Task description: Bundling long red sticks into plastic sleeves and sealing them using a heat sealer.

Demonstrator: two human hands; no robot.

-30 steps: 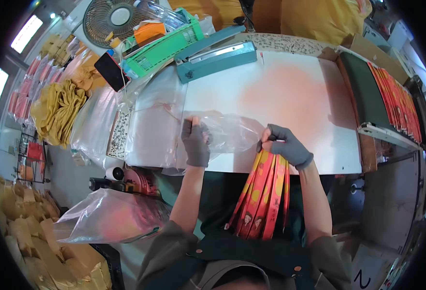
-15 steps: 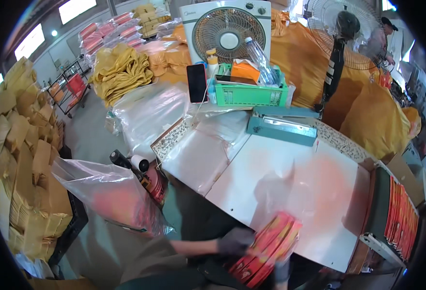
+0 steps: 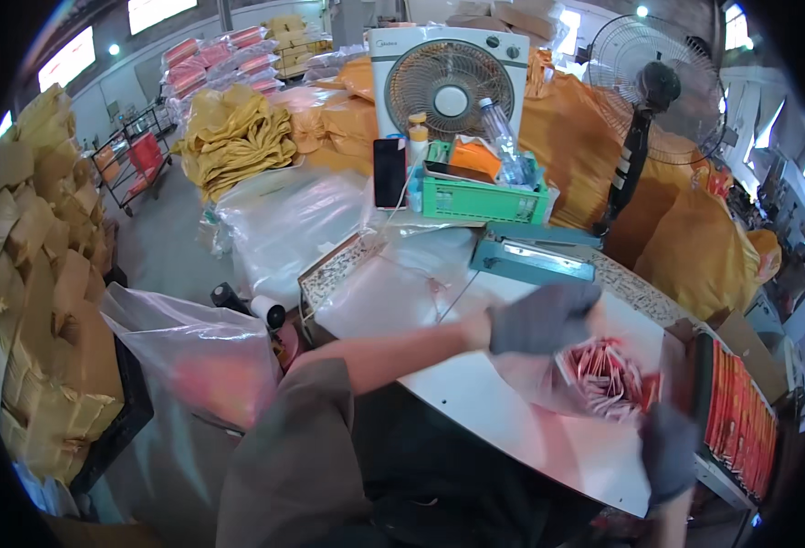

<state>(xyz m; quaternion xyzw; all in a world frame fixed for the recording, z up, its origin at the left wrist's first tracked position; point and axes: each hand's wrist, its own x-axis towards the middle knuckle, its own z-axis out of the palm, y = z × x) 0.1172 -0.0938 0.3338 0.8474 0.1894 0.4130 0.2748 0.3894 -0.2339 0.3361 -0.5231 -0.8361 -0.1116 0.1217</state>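
A bundle of thin red packets (image 3: pixel 606 382) stands over the right part of the white tabletop, their ends turned up toward me. Clear plastic film seems to surround it. My left hand (image 3: pixel 546 320), in a dark grey glove, reaches across the table to the bundle's far left side. Its fingers are smeared by motion. My right hand (image 3: pixel 668 454), gloved alike, is at the near right side of the bundle. Blur hides whether its fingers grip it.
A row of red packets (image 3: pixel 740 420) fills a holder at the table's right. Behind are a blue-green bag sealer (image 3: pixel 535 260), green basket (image 3: pixel 484 198), phone (image 3: pixel 390 173) and box fan (image 3: pixel 450 96). Flat clear bags (image 3: pixel 393 283) lie left; a filled plastic bag (image 3: pixel 210 365) stands beside the table.
The red packets have moved from beside my lap up and right over the tabletop, turning end-up. My left hand has swung up across the table, and my right hand has moved up and right.
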